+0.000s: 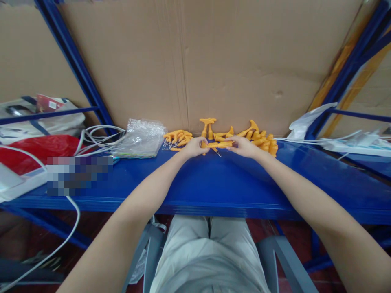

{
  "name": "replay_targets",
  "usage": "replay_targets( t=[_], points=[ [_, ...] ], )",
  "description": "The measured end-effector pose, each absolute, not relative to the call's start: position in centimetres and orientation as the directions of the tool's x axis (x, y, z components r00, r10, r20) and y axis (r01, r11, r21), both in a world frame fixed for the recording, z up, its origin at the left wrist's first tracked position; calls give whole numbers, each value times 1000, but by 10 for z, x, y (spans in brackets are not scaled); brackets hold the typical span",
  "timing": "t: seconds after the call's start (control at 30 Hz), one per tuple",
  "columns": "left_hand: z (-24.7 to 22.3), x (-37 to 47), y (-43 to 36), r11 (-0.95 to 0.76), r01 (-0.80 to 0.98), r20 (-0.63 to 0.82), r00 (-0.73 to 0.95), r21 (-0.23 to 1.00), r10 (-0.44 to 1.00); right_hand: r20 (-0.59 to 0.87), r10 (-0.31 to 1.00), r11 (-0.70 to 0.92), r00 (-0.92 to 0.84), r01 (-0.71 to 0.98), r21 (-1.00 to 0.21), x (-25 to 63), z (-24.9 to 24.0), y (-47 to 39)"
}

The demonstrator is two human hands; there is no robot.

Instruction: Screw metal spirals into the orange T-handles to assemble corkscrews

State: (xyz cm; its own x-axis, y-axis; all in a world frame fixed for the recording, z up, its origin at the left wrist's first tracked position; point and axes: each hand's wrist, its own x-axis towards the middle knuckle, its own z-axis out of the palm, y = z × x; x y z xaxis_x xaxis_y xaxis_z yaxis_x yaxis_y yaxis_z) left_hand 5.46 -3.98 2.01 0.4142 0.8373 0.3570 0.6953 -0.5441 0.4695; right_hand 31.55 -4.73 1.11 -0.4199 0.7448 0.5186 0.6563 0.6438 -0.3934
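Note:
My left hand (194,147) is closed on the handle end of an orange corkscrew (212,145) just above the table. My right hand (245,147) closes on an orange sleeve (225,144) in line with it; whether the two parts are joined I cannot tell. A bare metal spiral (218,153) shows just below them. Left of my hands lies a pile of orange T-handles with metal spirals (179,135). To the right is a heap of orange sleeves (266,143). Behind my hands, capped T-handled corkscrews (207,127) stand upright.
Cardboard (214,61) walls the back of the blue table (214,187). Clear plastic bags (139,138) lie on the left, near white cables (97,134) and a red bag (39,148). A white power strip (357,145) is at the right, beside blue rack posts (330,81).

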Motion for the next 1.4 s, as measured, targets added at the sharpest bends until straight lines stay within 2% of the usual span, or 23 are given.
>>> replay_targets(
  t=[0.1,0.2,0.33,0.43,0.57,0.8,1.13,1.4],
  points=[
    [19,54,-41,-587,755,447,435,292,782,484,786,616,-386,559,-555,321,9,-44],
    [20,54,-43,-585,790,473,451,182,757,415,844,536,-341,498,-681,324,13,-46],
    [21,53,-44,-582,799,504,445,149,740,275,915,373,-297,359,-856,319,23,-59],
    [22,52,-43,-585,797,514,442,150,735,186,950,257,-253,288,-922,311,27,-68],
    [21,51,-42,-572,808,517,433,141,738,148,967,207,-209,300,-931,307,26,-68],
    [18,50,-37,-597,790,575,426,139,698,103,932,190,-348,226,-956,322,20,-60],
    [18,49,-38,-597,786,576,418,158,702,121,939,204,-322,239,-949,319,17,-60],
    [17,49,-35,-613,772,591,419,167,690,188,896,299,-401,234,-925,316,21,-65]
  ],
)
